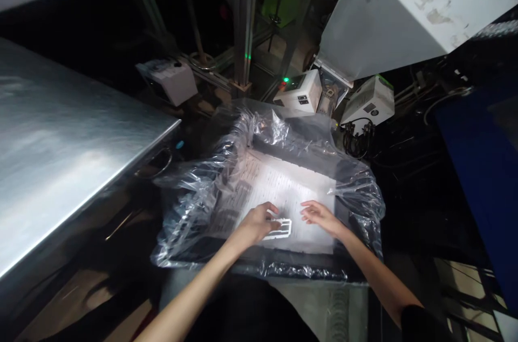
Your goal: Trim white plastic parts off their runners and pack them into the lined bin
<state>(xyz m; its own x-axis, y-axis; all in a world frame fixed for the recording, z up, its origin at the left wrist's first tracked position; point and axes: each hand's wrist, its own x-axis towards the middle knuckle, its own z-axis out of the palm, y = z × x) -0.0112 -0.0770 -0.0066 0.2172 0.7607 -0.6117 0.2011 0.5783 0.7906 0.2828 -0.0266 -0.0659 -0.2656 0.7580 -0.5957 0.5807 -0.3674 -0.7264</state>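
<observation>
A bin lined with a clear plastic bag stands in front of me, filled with rows of white plastic frame parts. My left hand reaches into it, fingers curled round a white rectangular frame part. My right hand hovers just right of that part, fingers stretched out and slightly spread over the stacked parts, holding nothing.
A large shiny metal table fills the left side. Behind the bin stand white control boxes, cables and a metal post. A big white machine housing looms at the upper right. A dark blue surface lies at right.
</observation>
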